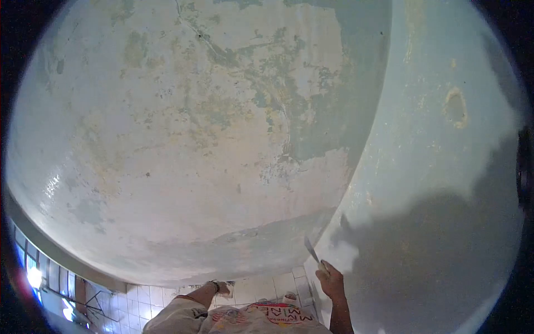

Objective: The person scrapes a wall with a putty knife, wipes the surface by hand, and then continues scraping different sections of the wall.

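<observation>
My right hand [332,281] is closed around the handle of a scraper [311,249], whose thin metal blade points up and left, near the corner where two walls meet. In front of me is a wall [211,139] with peeling paint in pale and green patches. My left hand [223,288] is low in the view, beside my shirt and just below the wall's bottom edge. Its fingers are too small and partly hidden to make out, and so is anything in them.
On the right stands a pale green wall [411,145] with a rough patch and a dark shadow across it. White floor tiles [261,289] show below. At the lower left are a window [33,267] and a thin-legged metal stand [100,306].
</observation>
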Tool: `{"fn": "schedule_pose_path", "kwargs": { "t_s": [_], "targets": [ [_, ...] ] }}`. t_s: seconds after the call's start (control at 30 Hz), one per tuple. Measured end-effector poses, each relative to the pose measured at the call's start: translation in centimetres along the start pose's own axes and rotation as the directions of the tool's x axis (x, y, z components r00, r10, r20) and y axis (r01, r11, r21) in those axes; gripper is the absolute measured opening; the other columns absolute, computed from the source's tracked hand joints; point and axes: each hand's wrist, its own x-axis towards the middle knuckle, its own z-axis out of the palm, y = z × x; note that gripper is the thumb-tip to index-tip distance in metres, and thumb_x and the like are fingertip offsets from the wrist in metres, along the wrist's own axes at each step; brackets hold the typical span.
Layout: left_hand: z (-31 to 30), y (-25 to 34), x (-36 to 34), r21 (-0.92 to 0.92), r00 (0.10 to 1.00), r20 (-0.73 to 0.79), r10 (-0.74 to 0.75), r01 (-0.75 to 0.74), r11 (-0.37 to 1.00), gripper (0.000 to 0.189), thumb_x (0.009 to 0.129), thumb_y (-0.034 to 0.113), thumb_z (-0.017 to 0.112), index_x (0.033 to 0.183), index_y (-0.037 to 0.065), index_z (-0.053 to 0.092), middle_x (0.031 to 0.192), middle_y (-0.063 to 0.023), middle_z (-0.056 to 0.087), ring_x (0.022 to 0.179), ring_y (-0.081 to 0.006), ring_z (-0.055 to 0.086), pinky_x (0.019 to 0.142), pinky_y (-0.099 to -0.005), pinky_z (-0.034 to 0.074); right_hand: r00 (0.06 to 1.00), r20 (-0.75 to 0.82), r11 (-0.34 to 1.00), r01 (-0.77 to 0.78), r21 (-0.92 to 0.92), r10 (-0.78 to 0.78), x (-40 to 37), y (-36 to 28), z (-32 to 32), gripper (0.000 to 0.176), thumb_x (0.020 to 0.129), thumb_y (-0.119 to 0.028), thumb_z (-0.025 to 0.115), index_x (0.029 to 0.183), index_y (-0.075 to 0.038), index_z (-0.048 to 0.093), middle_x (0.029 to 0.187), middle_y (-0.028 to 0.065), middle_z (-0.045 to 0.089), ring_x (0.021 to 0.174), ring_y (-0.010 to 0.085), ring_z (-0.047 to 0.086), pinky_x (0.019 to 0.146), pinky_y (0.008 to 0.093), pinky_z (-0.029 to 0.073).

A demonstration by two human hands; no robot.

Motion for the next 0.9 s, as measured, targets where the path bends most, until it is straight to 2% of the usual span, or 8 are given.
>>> {"fn": "schedule_pose_path", "kwargs": {
  "t_s": [0.1,0.13,0.17,0.27,0.3,0.4,0.73,0.9],
  "targets": [
    [-4.3,2.8,-5.2,0.048,0.726,-0.670,0.158,-0.170,0.984,0.046,0.084,0.032,0.056,0.123,0.008,0.058,0.100,-0.0214,0.068,0.095,-0.0389,0.064,0.082,-0.0504,0.050,0.891,0.242,0.767,-0.454,0.454,0.384,5.7,-6.7,-3.4,0.042,0.088,-0.026,0.066,0.125,-0.006,0.060,0.068,0.0042,0.059,0.050,0.0089,0.049,0.043,0.0249,0.039],
    [-6.3,1.2,-2.0,-0.364,0.788,-0.611,0.072,-0.361,0.859,0.040,0.085,0.027,0.055,0.119,0.007,0.058,0.098,-0.0193,0.067,0.093,-0.0374,0.063,0.083,-0.0500,0.048,0.851,0.327,0.607,-0.524,0.598,0.412,7.0,-8.1,-4.3,0.040,0.090,-0.025,0.065,0.124,-0.004,0.060,0.067,0.0036,0.058,0.050,0.0081,0.048,0.043,0.0238,0.038],
    [-16.7,8.5,-10.7,-0.200,0.706,-0.706,-0.061,-0.116,0.973,0.034,0.084,0.021,0.054,0.115,0.006,0.058,0.100,-0.0160,0.064,0.098,-0.0341,0.060,0.087,-0.0508,0.044,0.806,0.418,0.412,-0.579,0.704,0.419,8.1,-8.9,-4.8,0.039,0.091,-0.023,0.063,0.124,-0.002,0.060,0.067,0.0029,0.057,0.050,0.0073,0.046,0.042,0.0227,0.036],
    [-32.9,13.2,-20.2,0.300,-0.130,-0.942,0.309,0.088,0.950,0.036,0.084,0.013,0.056,0.119,0.006,0.057,0.122,-0.0223,0.055,0.111,-0.0406,0.053,0.097,-0.0538,0.039,0.882,0.373,0.468,-0.469,0.749,0.287,10.3,-9.5,-5.3,0.038,0.092,-0.022,0.062,0.123,0.000,0.060,0.065,0.0031,0.055,0.049,0.0068,0.044,0.041,0.0227,0.033],
    [-37.7,15.2,-24.4,0.188,-0.245,-0.956,0.161,-0.090,0.978,0.039,0.080,0.011,0.060,0.119,0.006,0.058,0.129,-0.0246,0.050,0.120,-0.0440,0.047,0.101,-0.0548,0.037,0.873,0.384,0.426,-0.483,0.765,0.301,10.7,-9.4,-5.1,0.042,0.090,-0.027,0.064,0.122,0.001,0.060,0.064,0.0029,0.054,0.047,0.0070,0.042,0.041,0.0230,0.032],
    [-48.8,19.7,-39.7,0.220,-0.476,-0.770,0.424,0.426,0.877,0.056,0.071,0.017,0.067,0.125,0.008,0.056,0.138,-0.0216,0.043,0.128,-0.0436,0.040,0.102,-0.0584,0.033,0.903,0.311,0.446,-0.419,0.791,0.297,11.7,-10.3,-5.6,0.049,0.088,-0.034,0.066,0.122,0.001,0.060,0.064,0.0030,0.054,0.047,0.0074,0.042,0.041,0.0235,0.031],
    [-66.0,22.2,-46.6,0.194,-0.569,-0.321,0.757,0.743,0.640,0.066,0.098,0.044,0.038,0.148,0.002,0.027,0.156,-0.0203,0.014,0.145,-0.0368,0.011,0.115,-0.0555,0.002,0.892,0.198,0.363,-0.356,0.861,0.407,10.3,-6.9,-4.7,0.056,0.089,-0.037,0.061,0.130,0.000,0.053,0.065,0.0029,0.053,0.045,0.0087,0.041,0.040,0.0235,0.030],
    [-60.3,26.6,-35.0,0.167,-0.292,-0.851,0.436,0.637,0.753,0.085,0.086,0.055,0.054,0.146,0.002,0.028,0.153,-0.0255,0.020,0.142,-0.0419,0.017,0.116,-0.0535,0.013,0.858,0.155,0.346,-0.355,0.869,0.490,10.3,-5.5,-5.5,0.054,0.090,-0.033,0.060,0.132,-0.001,0.051,0.070,0.0024,0.054,0.047,0.0075,0.043,0.039,0.0225,0.032]
  ]
}}
